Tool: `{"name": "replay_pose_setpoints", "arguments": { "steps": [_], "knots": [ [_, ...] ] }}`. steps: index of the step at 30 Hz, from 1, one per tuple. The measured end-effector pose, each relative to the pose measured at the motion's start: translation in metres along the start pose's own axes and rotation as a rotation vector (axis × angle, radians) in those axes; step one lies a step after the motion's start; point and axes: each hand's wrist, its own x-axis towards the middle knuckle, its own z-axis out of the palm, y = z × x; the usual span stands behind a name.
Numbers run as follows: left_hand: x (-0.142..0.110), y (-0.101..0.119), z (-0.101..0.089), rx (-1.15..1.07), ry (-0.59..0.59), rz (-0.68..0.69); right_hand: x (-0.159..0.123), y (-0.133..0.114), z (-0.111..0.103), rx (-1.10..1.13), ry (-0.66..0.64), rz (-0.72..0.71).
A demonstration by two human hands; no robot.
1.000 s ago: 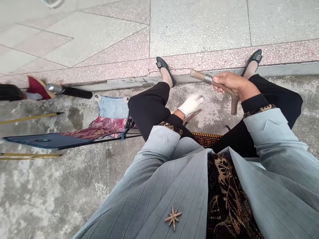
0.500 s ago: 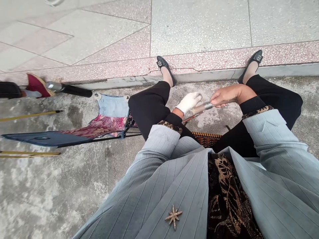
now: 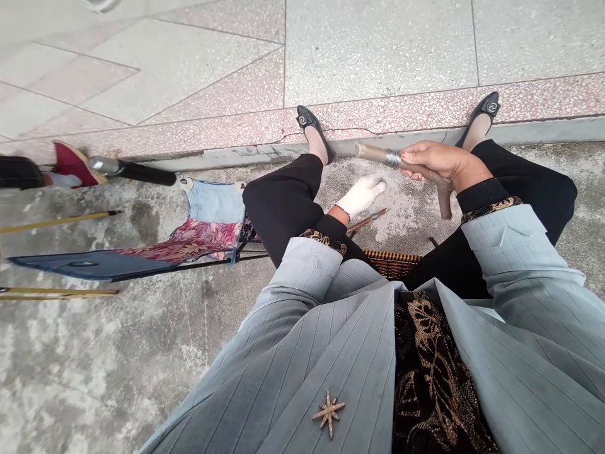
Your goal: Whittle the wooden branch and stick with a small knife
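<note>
My right hand (image 3: 433,162), bare, is wrapped around a brownish wooden stick (image 3: 373,153) with a bent, branch-like end pointing down past my wrist. Silvery wire (image 3: 392,158) is coiled round the stick just beyond my fingers. My left hand (image 3: 362,194) wears a white glove and sits lower, apart from the stick. Its fingers are curled together; whatever they may hold is hidden. Just below the glove a thin reddish-brown rod (image 3: 370,221) slants over the concrete.
A woven rattan seat edge (image 3: 392,265) shows between my legs. To the left stand a folding fabric chair (image 3: 203,233), a black tube with a silvery end (image 3: 142,171), yellow poles (image 3: 61,221) and another person's red shoe (image 3: 73,165). A low step edge (image 3: 265,151) runs ahead.
The stick's wire-wrapped end has swung up and away from my gloved left hand, and its bent end has come into view. My left hand has stayed almost in place.
</note>
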Motion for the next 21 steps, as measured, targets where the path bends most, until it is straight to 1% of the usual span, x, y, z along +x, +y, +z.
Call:
{"name": "replay_pose_setpoints", "arguments": {
  "steps": [2,3,5,6,7,8,10,11,12,13,14,15,16,17,18,19,21],
  "knots": [
    [0.002,-0.001,-0.005,0.054,0.033,-0.013,-0.006,-0.001,0.000,-0.018,-0.181,0.033],
    [0.003,-0.001,-0.007,0.089,0.046,-0.020,-0.006,0.000,0.002,-0.073,-0.271,0.074],
    [0.001,0.000,-0.011,0.159,0.068,-0.012,-0.002,0.003,0.008,-0.262,-0.405,0.197],
    [0.000,0.001,-0.013,0.188,0.067,0.008,0.001,0.004,0.011,-0.380,-0.432,0.266],
    [-0.002,0.002,-0.013,0.207,0.060,0.033,0.005,0.006,0.015,-0.501,-0.417,0.331],
    [-0.003,0.003,-0.013,0.212,0.049,0.055,0.010,0.007,0.018,-0.609,-0.346,0.385],
    [-0.006,0.004,-0.010,0.171,0.011,0.068,0.017,0.007,0.021,-0.753,-0.120,0.440],
    [-0.006,0.004,-0.008,0.121,-0.016,0.052,0.019,0.007,0.020,-0.772,0.007,0.436],
    [-0.006,0.004,-0.006,0.065,-0.049,0.028,0.020,0.007,0.017,-0.741,0.132,0.413],
    [-0.006,0.004,-0.003,0.010,-0.082,-0.001,0.019,0.006,0.014,-0.662,0.228,0.374],
    [-0.006,0.003,-0.001,-0.034,-0.110,-0.030,0.017,0.005,0.011,-0.544,0.286,0.314],
    [-0.005,0.003,0.000,-0.057,-0.124,-0.052,0.014,0.003,0.007,-0.405,0.306,0.239],
    [-0.005,0.003,0.001,-0.058,-0.135,-0.063,0.010,0.002,0.005,-0.263,0.293,0.158],
    [-0.004,0.002,0.001,-0.044,-0.137,-0.063,0.005,0.000,0.002,-0.143,0.243,0.082],
    [-0.003,0.001,0.000,-0.022,-0.131,-0.057,-0.001,-0.003,0.001,-0.066,0.163,0.021],
    [-0.001,0.001,-0.001,0.004,-0.117,-0.050,-0.006,-0.005,0.001,-0.025,0.072,-0.020],
    [0.002,-0.001,-0.005,0.055,-0.069,-0.042,-0.015,-0.008,0.001,-0.028,-0.112,-0.045]
  ]
}}
